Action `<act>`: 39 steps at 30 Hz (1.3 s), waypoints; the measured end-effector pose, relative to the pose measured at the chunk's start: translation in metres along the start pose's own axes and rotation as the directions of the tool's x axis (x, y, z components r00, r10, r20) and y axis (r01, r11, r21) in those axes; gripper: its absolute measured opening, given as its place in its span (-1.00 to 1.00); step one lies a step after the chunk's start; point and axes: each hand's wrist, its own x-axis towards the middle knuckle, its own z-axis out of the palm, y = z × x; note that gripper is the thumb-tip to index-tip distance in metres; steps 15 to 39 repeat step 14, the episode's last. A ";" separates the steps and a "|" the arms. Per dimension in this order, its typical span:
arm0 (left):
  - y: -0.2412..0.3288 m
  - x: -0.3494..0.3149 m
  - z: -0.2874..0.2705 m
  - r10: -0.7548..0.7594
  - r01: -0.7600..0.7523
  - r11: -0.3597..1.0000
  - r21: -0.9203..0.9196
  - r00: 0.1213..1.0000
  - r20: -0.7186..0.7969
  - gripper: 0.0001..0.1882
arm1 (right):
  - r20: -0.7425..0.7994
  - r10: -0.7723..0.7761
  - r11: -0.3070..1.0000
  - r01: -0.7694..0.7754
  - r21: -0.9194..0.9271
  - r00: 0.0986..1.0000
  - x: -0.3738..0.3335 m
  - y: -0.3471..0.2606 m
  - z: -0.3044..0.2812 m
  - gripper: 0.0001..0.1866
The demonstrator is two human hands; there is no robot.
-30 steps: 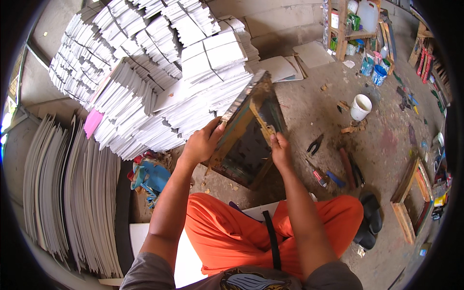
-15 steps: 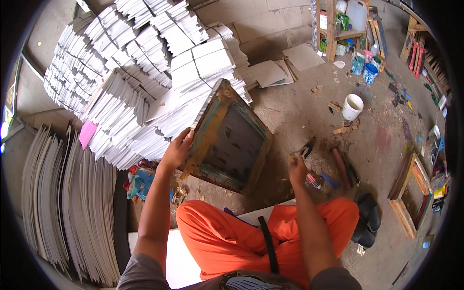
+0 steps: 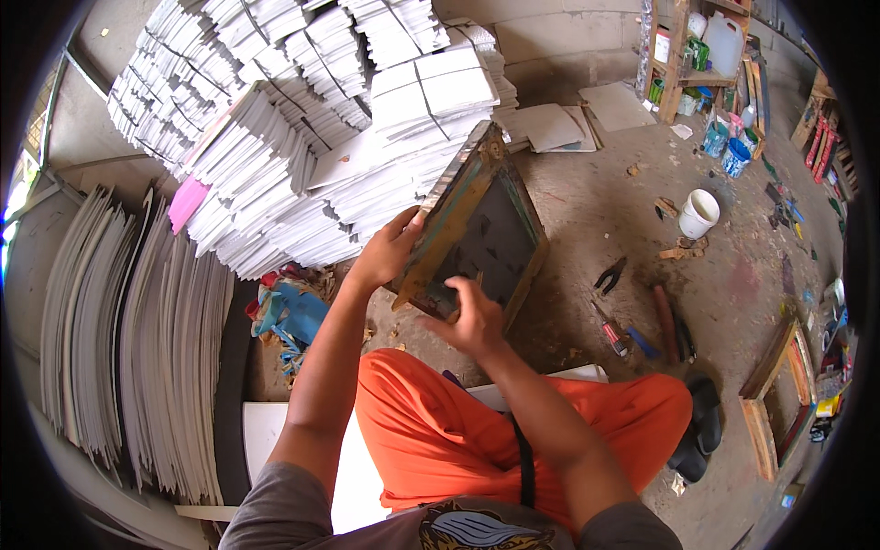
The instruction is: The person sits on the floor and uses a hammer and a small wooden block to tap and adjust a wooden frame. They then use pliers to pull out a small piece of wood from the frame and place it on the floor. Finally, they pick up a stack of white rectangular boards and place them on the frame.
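Observation:
My left hand [image 3: 389, 249] is closed on the left edge of a screen-printing frame [image 3: 500, 220], which tilts up in front of my knees. The frame has a dark mesh, brown tape borders and worn wooden edges. In front of its lower part is my right hand [image 3: 474, 316], fingers bent and thumb out to the left. A small thin brownish piece shows at its fingertips, too small to name. Right of the frame, pliers [image 3: 610, 274] lie on the floor, with a red-and-white tube [image 3: 611, 337] and a blue-handled tool [image 3: 643, 343] nearer me.
Strapped paper stacks [image 3: 435, 92] rise behind the frame, with upright sheets [image 3: 174, 357] at the left. A white bucket [image 3: 698, 214], paint pots [image 3: 736, 158] and an empty wooden frame [image 3: 761, 431] stand or lie to the right. Dark shoes [image 3: 698, 426] sit by my right knee.
My right hand has moved left from beside the pliers to the front of the frame's lower part. The left hand keeps its hold on the frame. The whole view has shifted.

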 end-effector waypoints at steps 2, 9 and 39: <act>-0.001 0.000 0.000 0.014 -0.014 1.000 -0.002 1.000 -0.005 -0.32 | -0.030 -0.066 0.998 0.066 -0.016 0.997 -0.007 -0.017 0.021 -0.15; 0.019 -0.007 0.005 -0.039 0.039 0.999 0.035 0.999 -0.011 -0.32 | -0.108 0.205 0.974 -0.192 0.119 0.973 0.002 -0.037 0.065 -0.40; 0.007 -0.004 0.006 -0.014 0.015 0.999 0.045 1.000 -0.018 -0.32 | -0.046 0.252 0.913 -0.221 0.343 0.967 -0.014 -0.021 0.071 -0.54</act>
